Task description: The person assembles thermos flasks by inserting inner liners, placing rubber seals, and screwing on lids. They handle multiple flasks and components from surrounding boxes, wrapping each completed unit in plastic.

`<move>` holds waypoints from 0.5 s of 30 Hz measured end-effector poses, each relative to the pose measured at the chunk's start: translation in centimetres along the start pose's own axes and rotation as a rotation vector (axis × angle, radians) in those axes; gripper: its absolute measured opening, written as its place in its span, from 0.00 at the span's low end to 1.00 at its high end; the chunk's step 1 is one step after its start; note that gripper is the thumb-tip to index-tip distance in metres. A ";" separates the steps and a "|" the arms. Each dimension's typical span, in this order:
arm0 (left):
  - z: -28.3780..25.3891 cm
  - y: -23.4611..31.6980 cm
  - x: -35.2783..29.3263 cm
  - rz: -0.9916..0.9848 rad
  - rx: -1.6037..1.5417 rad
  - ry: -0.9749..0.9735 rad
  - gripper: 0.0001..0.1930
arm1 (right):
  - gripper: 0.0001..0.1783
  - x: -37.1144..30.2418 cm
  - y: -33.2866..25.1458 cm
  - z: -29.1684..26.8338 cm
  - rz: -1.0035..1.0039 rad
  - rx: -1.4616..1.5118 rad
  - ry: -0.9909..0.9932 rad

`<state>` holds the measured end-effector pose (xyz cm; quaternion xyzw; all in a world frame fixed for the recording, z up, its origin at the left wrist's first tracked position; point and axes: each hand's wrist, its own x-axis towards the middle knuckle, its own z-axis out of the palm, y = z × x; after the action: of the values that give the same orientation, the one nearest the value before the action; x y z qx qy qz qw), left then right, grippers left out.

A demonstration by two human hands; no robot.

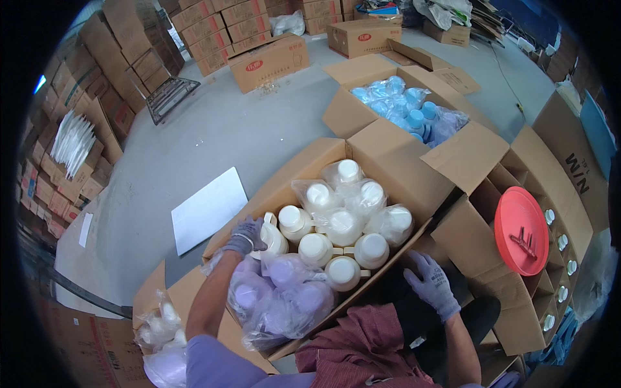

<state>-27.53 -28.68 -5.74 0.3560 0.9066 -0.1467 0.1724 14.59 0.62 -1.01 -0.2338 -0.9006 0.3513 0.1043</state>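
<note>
An open cardboard box (414, 165) in front of me holds several white jugs (315, 249) with round lids; the far ones are wrapped in clear plastic. At its near left end lie purple jugs (284, 271) in clear bags. My left hand (244, 237), in a grey-purple glove, is at the box's left wall with its curled fingers against a white jug (274, 240); the exact grip is partly hidden. My right hand (432, 284), gloved too, hangs above my lap beside the box's right wall. Its fingers are spread and hold nothing.
Beyond stands an open box (362, 77) of bagged blue jugs (414, 119). On my right, a divided carton (479, 249) carries a red plastic lid or tray (517, 220) with small dark pieces. A white sheet (208, 210) lies left; stacked cartons (213, 32) line the back.
</note>
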 end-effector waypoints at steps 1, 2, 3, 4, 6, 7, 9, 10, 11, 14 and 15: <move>-4.6 1.2 -3.8 -0.021 -0.042 0.079 0.41 | 0.28 0.0 -0.3 0.2 -0.013 -0.002 -0.013; -8.8 2.2 -7.8 -0.034 -0.087 0.163 0.40 | 0.28 0.0 -0.8 0.6 -0.036 0.078 -0.005; -12.0 2.8 -10.5 -0.012 -0.162 0.271 0.41 | 0.28 0.1 -1.1 1.2 -0.049 0.159 0.016; -15.0 3.8 -11.9 0.012 -0.264 0.308 0.43 | 0.28 -0.1 -1.1 1.5 -0.053 0.226 0.053; -16.2 3.3 -14.2 0.116 -0.617 0.419 0.41 | 0.38 0.1 -2.1 2.4 -0.063 0.344 0.077; -16.2 3.4 -14.8 0.168 -0.861 0.394 0.38 | 0.41 0.2 -3.0 2.9 -0.070 0.389 0.150; -14.4 5.7 -15.7 0.247 -1.262 0.203 0.35 | 0.44 0.9 -2.7 3.1 -0.037 0.724 0.327; -13.7 8.2 -17.1 0.265 -1.603 -0.026 0.33 | 0.42 1.2 -3.6 1.7 -0.034 1.018 0.389; -13.1 11.5 -18.9 0.267 -1.919 -0.295 0.32 | 0.38 0.9 -3.5 -0.4 0.042 1.172 0.376; -3.9 21.9 -18.7 0.756 -1.094 0.299 0.34 | 0.32 -3.6 -3.9 -9.3 -0.107 1.189 0.568; -2.1 23.5 -19.0 0.773 -1.209 0.219 0.33 | 0.33 -5.7 -3.9 -12.0 -0.104 1.072 0.612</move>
<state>1.51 -22.63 0.73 0.5062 0.6505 0.4880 0.2870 22.40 2.34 10.30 -0.1948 -0.5385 0.6663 0.4777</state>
